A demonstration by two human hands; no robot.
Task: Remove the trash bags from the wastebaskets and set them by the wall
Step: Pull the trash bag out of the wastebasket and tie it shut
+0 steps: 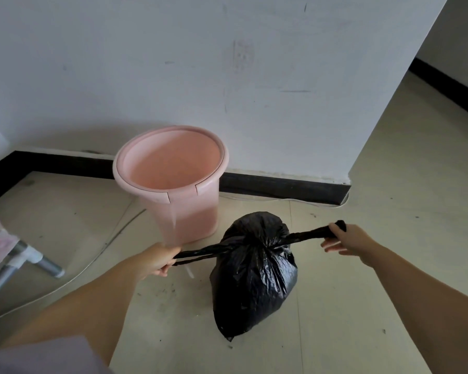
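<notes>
Bulging glossy black trash bag (254, 273), left hand (160, 261) and right hand (346, 238) each grasping a twisted tail.

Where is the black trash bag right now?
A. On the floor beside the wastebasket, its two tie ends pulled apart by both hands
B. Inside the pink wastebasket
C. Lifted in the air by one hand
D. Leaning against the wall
A: the black trash bag sits on the floor, out of the empty pink wastebasket, while the left hand and right hand each grip a tie end.
</notes>
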